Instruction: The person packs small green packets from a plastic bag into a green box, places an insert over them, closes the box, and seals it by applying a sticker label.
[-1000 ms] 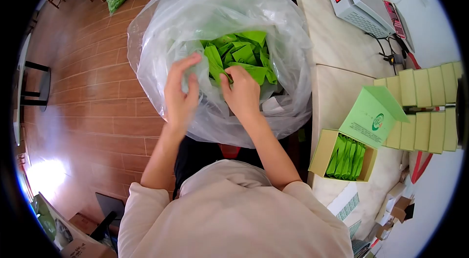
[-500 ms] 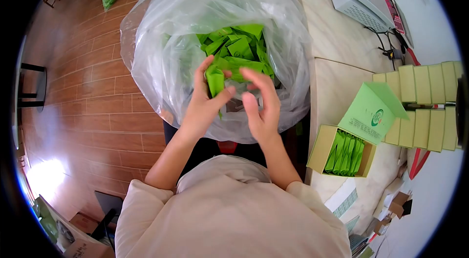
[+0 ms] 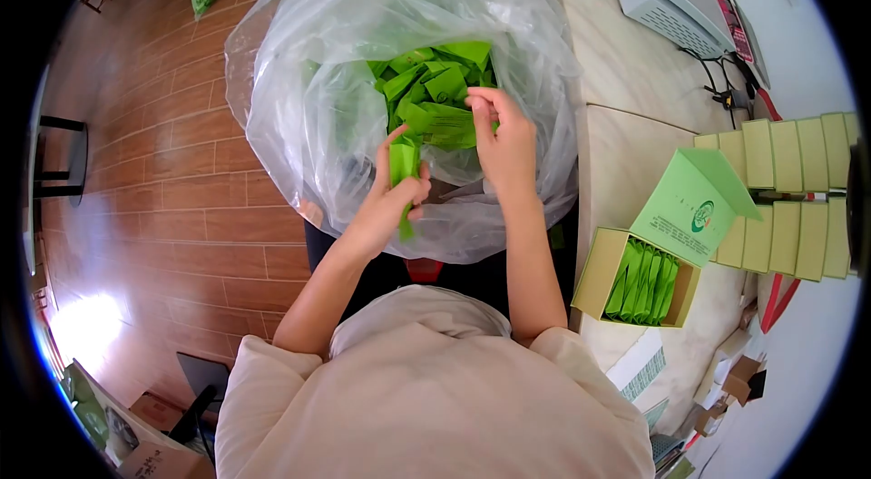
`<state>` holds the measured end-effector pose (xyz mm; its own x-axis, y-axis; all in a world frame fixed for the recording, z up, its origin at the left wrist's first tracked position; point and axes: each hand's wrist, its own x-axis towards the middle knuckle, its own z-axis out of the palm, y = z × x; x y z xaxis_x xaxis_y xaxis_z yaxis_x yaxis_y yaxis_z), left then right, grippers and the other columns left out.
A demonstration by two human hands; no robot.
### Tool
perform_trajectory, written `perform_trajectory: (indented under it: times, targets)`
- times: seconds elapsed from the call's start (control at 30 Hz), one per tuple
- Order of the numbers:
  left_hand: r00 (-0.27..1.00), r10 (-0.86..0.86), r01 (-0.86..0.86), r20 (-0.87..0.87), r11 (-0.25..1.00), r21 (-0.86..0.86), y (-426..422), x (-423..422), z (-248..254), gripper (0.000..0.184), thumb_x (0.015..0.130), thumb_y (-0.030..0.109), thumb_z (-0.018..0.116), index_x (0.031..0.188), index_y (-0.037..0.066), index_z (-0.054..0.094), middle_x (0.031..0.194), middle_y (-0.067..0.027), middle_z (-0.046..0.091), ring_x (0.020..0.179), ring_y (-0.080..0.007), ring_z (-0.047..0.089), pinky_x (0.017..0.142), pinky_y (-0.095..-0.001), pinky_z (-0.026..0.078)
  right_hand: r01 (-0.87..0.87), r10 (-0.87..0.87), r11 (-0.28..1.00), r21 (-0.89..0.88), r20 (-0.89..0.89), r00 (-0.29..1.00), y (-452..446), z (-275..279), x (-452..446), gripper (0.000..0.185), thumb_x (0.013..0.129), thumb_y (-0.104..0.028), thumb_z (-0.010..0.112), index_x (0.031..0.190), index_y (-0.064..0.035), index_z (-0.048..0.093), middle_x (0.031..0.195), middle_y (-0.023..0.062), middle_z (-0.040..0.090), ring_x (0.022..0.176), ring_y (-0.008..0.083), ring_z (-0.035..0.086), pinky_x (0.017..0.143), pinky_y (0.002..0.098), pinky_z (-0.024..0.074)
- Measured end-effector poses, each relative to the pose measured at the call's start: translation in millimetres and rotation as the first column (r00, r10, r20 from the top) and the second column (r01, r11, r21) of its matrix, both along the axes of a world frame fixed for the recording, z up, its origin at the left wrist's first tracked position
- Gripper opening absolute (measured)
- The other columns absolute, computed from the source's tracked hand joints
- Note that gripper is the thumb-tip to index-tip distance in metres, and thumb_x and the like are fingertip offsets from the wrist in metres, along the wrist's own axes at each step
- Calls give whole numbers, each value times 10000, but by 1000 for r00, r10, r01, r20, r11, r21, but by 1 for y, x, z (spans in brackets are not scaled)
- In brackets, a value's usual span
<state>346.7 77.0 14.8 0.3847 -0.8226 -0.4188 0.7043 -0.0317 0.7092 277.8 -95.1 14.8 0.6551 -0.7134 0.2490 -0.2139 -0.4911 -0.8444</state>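
The left hand [image 3: 386, 211] is gripping a narrow green packet [image 3: 405, 161] lengthwise, its fingers closing around it above the near side of a translucent plastic bag [image 3: 313, 34]. The right hand [image 3: 508, 143] is reaching into the bag's mouth with bent fingers, thumb and index tip lying close together at the edge of a printed packet [image 3: 445, 125]; whether they are pinching it cannot be told. Loose green packets [image 3: 445, 84] are lying heaped beyond both hands, the crumpled bag walls surrounding them. To the right, an open carton [image 3: 599, 278] is standing on the pale counter [image 3: 631, 84], holding a row of upright packets [image 3: 640, 284]; behind it, yellow-green boxes [image 3: 785, 152] are standing in rows. The left fingers are covering part of the held packet, and the right hand is masking the heap's near right edge. The printed packet's lettering is remaining too small to read. A grey appliance [image 3: 671, 12] is being cut off at the upper edge.
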Motion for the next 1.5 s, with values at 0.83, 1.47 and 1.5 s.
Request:
perform_trajectory:
  times: [0.83,1.47,1.5]
  targets:
    - [993,28,-25,-116,999,27,-17,1,-6,670,926,399,587,1425,119,239,1345,-123,431,1133,-221,544,910,-377,478,-272,94,838,-472,-366,926,62,-18,-33,658,799,-29,555,1427,-79,365,1489,242,250,1367,429,248,1104,540,210]
    - [916,322,-359,237,924,130,-36,-6,-7,517,879,308,675,1200,155,300,926,-27,458,737,-115,491,630,-295,458,-319,366,850,-419,35,930,73,-3,-68,281,685,3,665,960,-46,629,843,78,564,719,274,553,598,369,434]
    - [916,323,-360,238,924,132,-36,-6,-3,517,879,308,675,1200,155,300,926,-27,458,737,-115,491,630,-295,458,-320,368,850,-418,36,929,74,-3,-67,281,685,3,665,960,-46,629,843,78,564,719,274,553,598,369,434]
